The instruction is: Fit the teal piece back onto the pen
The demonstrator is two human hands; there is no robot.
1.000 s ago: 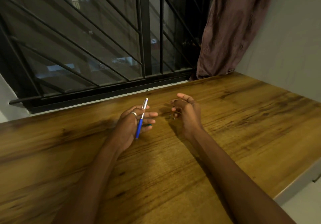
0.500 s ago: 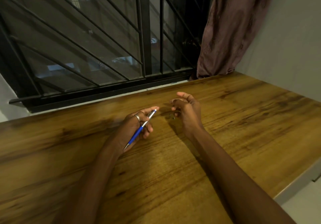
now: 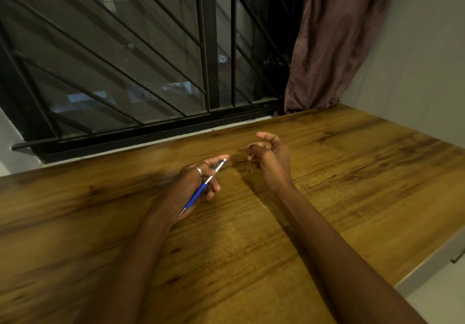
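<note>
Left hand (image 3: 191, 185) grips blue pen (image 3: 202, 188), tip toward wrist, button end at 1 o'clock, thumb-ready. Right hand (image 3: 270, 159) curled, seemingly empty, beside tiny bits (image 3: 247, 168) on desk (image 3: 352, 185).

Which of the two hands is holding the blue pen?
The left hand, the one with a ring, grips the blue pen. The right hand has its fingers curled above the wooden table; whether it pinches anything is too small to tell.

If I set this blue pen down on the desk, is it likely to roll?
Probably a little: the pen looks slim, round and rigid, and the wooden desk seems smooth and level. It likely feels light, since the left hand holds it with loosely curled fingers. Whether it has a clip is unclear.
</note>
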